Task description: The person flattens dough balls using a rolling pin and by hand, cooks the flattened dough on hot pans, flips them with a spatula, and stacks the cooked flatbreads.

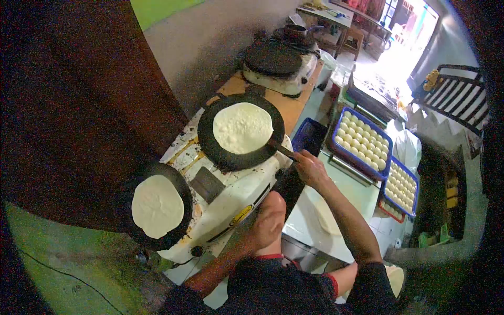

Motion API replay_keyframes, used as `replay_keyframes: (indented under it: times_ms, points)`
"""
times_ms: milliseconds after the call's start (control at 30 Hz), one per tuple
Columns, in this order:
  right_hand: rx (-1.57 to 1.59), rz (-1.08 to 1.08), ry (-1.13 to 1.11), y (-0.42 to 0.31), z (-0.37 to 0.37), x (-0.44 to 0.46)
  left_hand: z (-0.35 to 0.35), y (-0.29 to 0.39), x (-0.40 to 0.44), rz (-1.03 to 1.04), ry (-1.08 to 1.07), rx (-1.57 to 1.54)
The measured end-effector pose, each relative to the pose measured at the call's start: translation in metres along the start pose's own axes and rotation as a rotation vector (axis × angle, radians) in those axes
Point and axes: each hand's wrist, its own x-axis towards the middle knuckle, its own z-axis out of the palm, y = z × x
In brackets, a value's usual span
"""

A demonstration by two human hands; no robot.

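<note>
My right hand (312, 168) is closed around the handle of a spatula (282, 150). The spatula's far end meets the lower right edge of a pale round flatbread (242, 128), which lies bubbled on a black griddle pan (229, 161). Beside my raised knee is my left hand (266, 227), near the front of the white gas stove (223, 202); its fingers do not show clearly. Another pale flatbread (157, 206) lies on a second dark pan (182, 185) at the stove's left end.
A further stove (294, 79) with a dark griddle stands beyond. On the right, blue trays (362, 170) hold rows of dough balls. A flattened dough sheet (326, 216) lies on the white worktop (300, 226) below my right forearm. A brown curtain (84, 121) hangs left.
</note>
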Motion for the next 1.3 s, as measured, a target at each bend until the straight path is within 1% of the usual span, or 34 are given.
replay_keyframes:
  times_ms: [67,100,133,167,200,233,267,333,367,400,433,467,500,567,600,667,700,733,767,800,833,867,933,967,1000,1033,1067,1100,1133,1200,1233,1300]
  points:
    - [0.109,-0.159,-0.008,0.011,0.044,0.053,0.001,0.009,0.013,0.068,0.009,0.138]
    - [0.161,-0.276,0.004,0.002,0.050,0.069,0.005,0.006,0.012,0.092,0.055,0.156]
    - [0.218,-0.390,0.017,-0.004,0.054,0.081,0.005,0.000,0.012,0.078,0.028,0.167]
    - [0.230,-0.344,-0.018,-0.007,0.053,0.088,0.003,-0.008,0.011,0.063,0.000,0.179]
    - [0.389,-0.296,-0.026,-0.010,0.046,0.093,0.005,-0.021,0.009,0.048,-0.024,0.187]
    - [0.413,-0.238,-0.028,-0.014,0.030,0.097,0.012,-0.034,0.005,0.027,0.061,-0.035]
    - [0.436,-0.172,-0.027,-0.020,0.015,0.098,0.019,-0.049,0.004,-0.017,0.076,-0.069]
    - [0.218,-0.332,0.022,-0.007,0.022,0.103,0.022,-0.046,0.004,-0.105,0.086,-0.136]
    - [0.106,-0.414,0.052,0.000,0.029,0.107,0.019,-0.045,0.010,0.008,0.014,-0.052]
    - [-0.035,-0.369,0.021,0.008,0.041,0.101,0.010,-0.035,0.024,0.123,-0.056,0.033]
    - [-0.120,-0.299,0.001,-0.006,0.035,0.085,0.002,-0.024,0.040,0.238,-0.125,0.118]
    - [-0.202,-0.226,-0.022,-0.022,0.030,0.066,-0.005,-0.011,0.052,0.180,-0.164,0.116]
    - [-0.205,-0.297,0.074,-0.014,0.038,0.053,-0.012,0.003,0.063,0.119,-0.202,0.113]
    - [-0.218,-0.226,0.007,-0.010,0.026,0.015,-0.021,0.005,0.084,0.120,-0.135,0.161]
    - [-0.225,-0.190,-0.031,-0.010,0.014,-0.006,-0.027,-0.007,0.092,0.182,-0.030,0.211]
    - [-0.085,-0.097,0.018,0.001,-0.010,-0.046,-0.049,-0.029,0.112,0.307,0.184,0.306]
    - [-0.099,-0.046,0.016,0.002,-0.028,-0.064,-0.077,-0.033,0.135,0.137,0.040,0.394]
    - [-0.110,0.005,0.011,0.002,-0.045,-0.081,-0.102,-0.012,0.156,-0.235,-0.124,0.497]
    - [-0.136,0.045,-0.006,0.006,-0.058,-0.095,-0.109,-0.026,0.162,-0.107,0.086,0.725]
    - [-0.162,0.084,-0.020,0.006,-0.067,-0.106,-0.111,-0.080,0.165,0.265,0.366,0.976]
    - [-0.180,0.127,-0.066,-0.001,-0.078,-0.114,-0.122,-0.082,0.172,0.016,0.130,0.942]
    - [-0.170,0.151,-0.074,-0.003,-0.074,-0.118,-0.128,-0.080,0.180,-0.230,-0.105,0.891]
    - [-0.155,0.207,-0.080,-0.017,-0.060,-0.120,-0.121,-0.060,0.186,-0.202,-0.201,0.917]
    - [-0.052,0.211,-0.072,-0.028,-0.052,-0.111,-0.114,-0.047,0.186,-0.188,-0.259,0.931]
    - [-0.077,0.222,-0.136,-0.029,-0.032,-0.092,-0.110,-0.031,0.183,-0.196,-0.199,0.887]
    - [-0.090,0.127,-0.065,-0.029,-0.006,-0.070,-0.107,-0.013,0.180,-0.202,-0.135,0.849]
    - [-0.012,0.096,-0.032,-0.034,0.013,-0.043,-0.106,0.001,0.177,-0.207,-0.065,0.811]
    - [0.005,0.056,0.026,-0.039,0.038,-0.012,-0.105,0.008,0.172,-0.218,-0.038,0.767]
    - [0.024,0.014,0.086,-0.042,0.060,0.016,-0.104,0.014,0.165,-0.186,0.008,0.719]
    - [0.033,-0.007,0.073,-0.039,0.091,0.056,-0.101,0.026,0.145,-0.123,0.095,0.625]
    - [0.036,-0.015,0.068,-0.043,0.093,0.065,-0.100,0.033,0.134,-0.154,0.066,0.596]
    - [0.142,-0.047,0.180,-0.036,0.084,0.044,-0.088,0.042,0.110,-0.062,0.138,0.547]
